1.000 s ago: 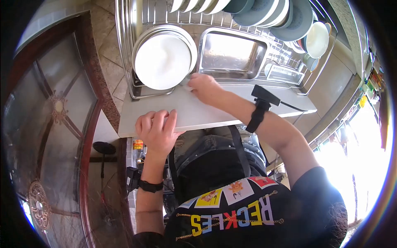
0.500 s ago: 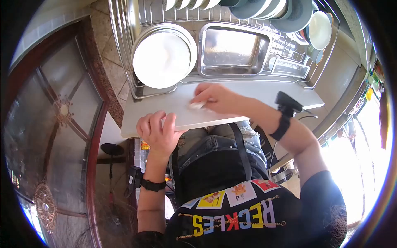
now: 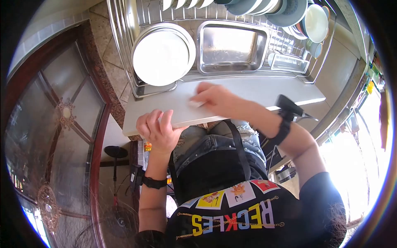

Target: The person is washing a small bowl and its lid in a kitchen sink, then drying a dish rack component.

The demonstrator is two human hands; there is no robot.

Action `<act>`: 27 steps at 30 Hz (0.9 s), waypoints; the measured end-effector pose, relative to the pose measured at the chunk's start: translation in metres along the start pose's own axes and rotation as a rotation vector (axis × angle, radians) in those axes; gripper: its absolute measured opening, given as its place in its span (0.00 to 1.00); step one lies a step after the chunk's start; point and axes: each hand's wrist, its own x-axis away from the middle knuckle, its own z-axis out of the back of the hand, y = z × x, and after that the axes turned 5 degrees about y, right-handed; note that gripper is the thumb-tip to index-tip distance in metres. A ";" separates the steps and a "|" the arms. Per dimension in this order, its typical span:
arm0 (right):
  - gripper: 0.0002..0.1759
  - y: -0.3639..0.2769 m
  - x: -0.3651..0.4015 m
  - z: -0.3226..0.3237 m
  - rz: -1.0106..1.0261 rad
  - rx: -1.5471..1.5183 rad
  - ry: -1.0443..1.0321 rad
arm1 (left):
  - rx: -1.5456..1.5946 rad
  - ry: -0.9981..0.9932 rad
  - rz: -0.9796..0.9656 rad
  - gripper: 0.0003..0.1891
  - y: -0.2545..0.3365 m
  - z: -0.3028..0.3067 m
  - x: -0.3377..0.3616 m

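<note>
A pale drawer front [image 3: 264,87] runs across in front of my body, below the pulled-out wire dish rack. Near its left end, my left hand [image 3: 157,130] grips the edge, fingers hooked over the top and thumb along the near side. My right hand [image 3: 217,98] is over the middle of the panel, slightly blurred, its fingers pinched round a small white piece [image 3: 197,103] pressed at the panel's surface. Most of that piece is hidden under the fingers, and I cannot tell its kind.
Behind the panel, the rack [image 3: 124,53] holds stacked white plates [image 3: 163,56], a metal tray [image 3: 231,68], upright dishes [image 3: 285,14] and bowls [image 3: 316,25]. A dark-framed glass door [image 3: 62,111] is on the left. A black device [image 3: 289,105] is strapped to my right wrist.
My right hand stays over the same stretch of panel, shifted very slightly, still pinching the white piece. The left hand keeps its hold. The view has tilted a little.
</note>
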 end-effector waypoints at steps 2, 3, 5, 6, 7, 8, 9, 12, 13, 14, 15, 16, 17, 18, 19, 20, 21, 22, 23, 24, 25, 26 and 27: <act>0.16 0.043 0.021 0.023 -0.193 0.145 0.038 | 0.004 -0.007 -0.009 0.34 0.000 0.001 -0.001; 0.16 0.045 0.026 0.025 -0.194 0.144 0.040 | 0.002 -0.014 -0.018 0.34 0.000 0.001 -0.002; 0.12 0.044 0.036 0.024 -0.321 0.286 0.216 | -0.002 -0.018 -0.014 0.35 0.001 0.002 -0.004; 0.09 0.033 0.030 0.013 -0.287 0.286 0.176 | -0.008 -0.025 -0.009 0.35 0.002 0.002 -0.004; 0.06 0.015 0.019 -0.003 -0.251 0.286 0.136 | -0.005 -0.027 -0.009 0.35 0.003 0.002 -0.005; 0.04 -0.020 0.011 -0.010 -0.198 0.140 0.075 | -0.004 -0.030 -0.010 0.35 0.003 0.002 -0.005; 0.06 -0.030 0.006 -0.029 0.017 0.127 0.127 | -0.004 -0.034 -0.010 0.34 0.002 0.002 -0.004; 0.11 -0.045 0.006 -0.040 0.107 0.130 0.161 | -0.032 -0.031 -0.008 0.39 0.001 0.000 -0.002; 0.11 -0.041 0.014 -0.032 0.109 0.126 0.161 | -0.035 -0.034 -0.009 0.39 0.001 0.001 -0.003; 0.13 -0.033 0.030 -0.017 0.010 0.144 0.161 | -0.027 -0.053 -0.013 0.39 0.002 0.003 -0.006; 0.15 -0.025 0.042 -0.004 -0.090 0.166 0.163 | -0.017 -0.070 -0.017 0.40 0.003 0.004 -0.007; 0.15 -0.018 0.051 0.007 -0.092 0.166 0.164 | -0.015 -0.070 -0.017 0.40 0.003 0.004 -0.008; 0.18 -0.011 0.057 0.016 -0.143 0.226 0.166 | -0.008 -0.075 -0.014 0.40 0.004 0.004 -0.009; 0.21 -0.008 0.061 0.019 -0.195 0.284 0.168 | -0.001 -0.080 -0.012 0.40 0.004 0.005 -0.009; 0.21 -0.009 0.057 0.011 -0.198 0.283 0.172 | 0.002 -0.081 -0.016 0.40 0.005 0.006 -0.010; 0.21 -0.014 0.047 -0.006 -0.113 0.280 0.194 | 0.003 -0.091 -0.014 0.39 0.005 0.006 -0.011; 0.22 -0.021 0.037 -0.021 -0.026 0.276 0.214 | 0.000 -0.100 -0.010 0.39 0.006 0.006 -0.011; 0.20 -0.032 0.028 -0.033 0.073 0.240 0.233 | -0.001 -0.100 -0.012 0.39 0.005 0.005 -0.011; 0.17 -0.046 0.019 -0.039 0.070 0.215 0.192 | -0.027 -0.086 -0.028 0.39 0.004 0.003 -0.009; 0.17 -0.053 0.016 -0.041 0.072 0.211 0.193 | -0.053 -0.073 -0.043 0.39 0.003 0.002 -0.007; 0.17 -0.059 0.015 -0.042 0.085 0.172 0.200 | -0.055 -0.076 -0.047 0.39 0.002 0.001 -0.006; 0.17 -0.061 0.014 -0.042 0.097 0.132 0.208 | -0.075 -0.072 -0.064 0.40 0.001 0.000 -0.006; 0.16 -0.059 0.018 -0.038 0.120 0.094 0.195 | -0.094 -0.066 -0.079 0.40 0.001 0.000 -0.006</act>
